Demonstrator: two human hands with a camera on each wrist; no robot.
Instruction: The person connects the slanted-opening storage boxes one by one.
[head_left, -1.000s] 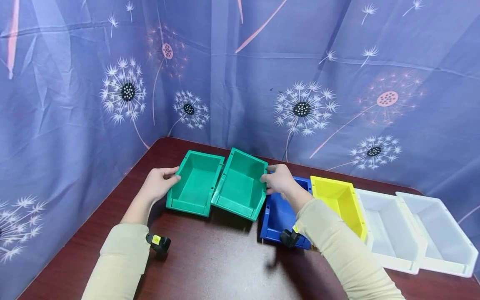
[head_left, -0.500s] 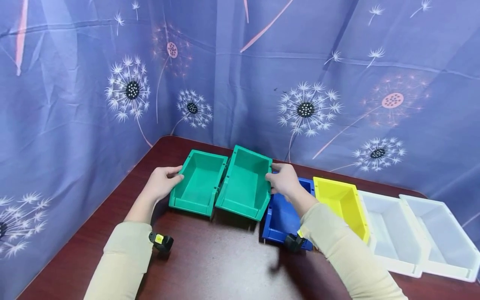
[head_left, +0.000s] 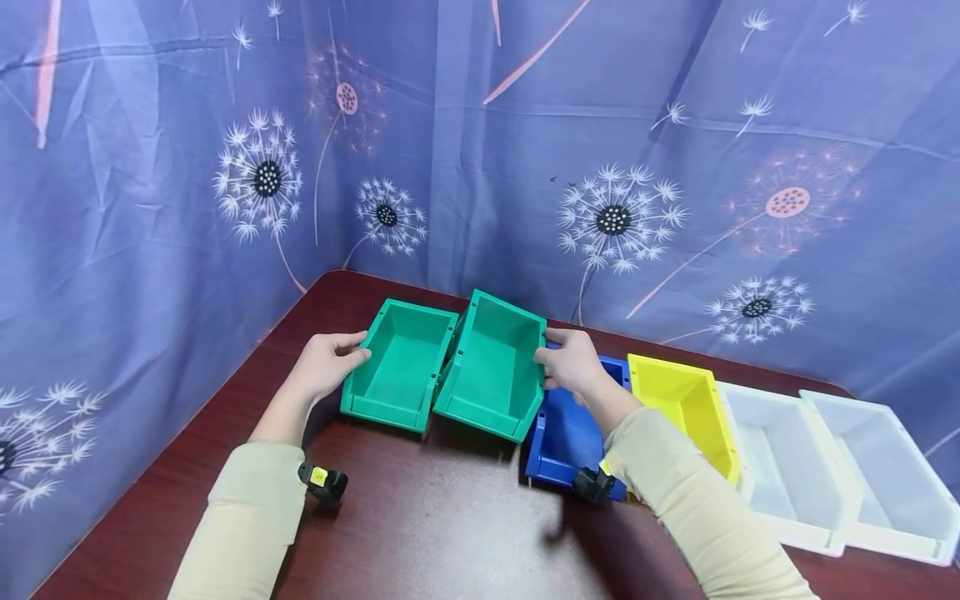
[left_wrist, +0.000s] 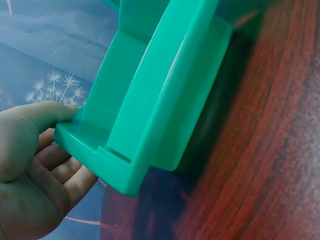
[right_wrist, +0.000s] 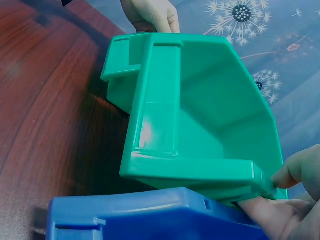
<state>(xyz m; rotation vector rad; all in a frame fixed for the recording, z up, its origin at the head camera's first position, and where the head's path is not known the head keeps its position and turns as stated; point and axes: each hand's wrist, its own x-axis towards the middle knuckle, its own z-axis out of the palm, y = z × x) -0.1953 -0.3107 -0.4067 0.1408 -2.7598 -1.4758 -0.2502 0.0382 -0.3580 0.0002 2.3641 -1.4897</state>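
Two green storage bins stand side by side at the back of the table in the head view. My left hand (head_left: 324, 367) pinches the outer left rim of the left green bin (head_left: 401, 358), thumb on top and fingers beneath in the left wrist view. My right hand (head_left: 573, 362) grips the right side of the right green bin (head_left: 491, 358), thumb over its rim. That bin is tilted, its left side raised against its neighbour. A blue bin (head_left: 558, 446) sits right beside it, partly covered by my right hand and forearm.
Right of the blue bin, a yellow bin (head_left: 675, 396) and two white bins, one nearer (head_left: 772, 450) and one at the end (head_left: 885, 467), continue the row. Bare dark red tabletop (head_left: 450, 517) lies in front. A blue dandelion-print curtain (head_left: 510, 167) hangs behind the table.
The head view has shifted slightly, so everything sits a little further right. Both hands keep their grips; the right green bin has tilted slightly more.
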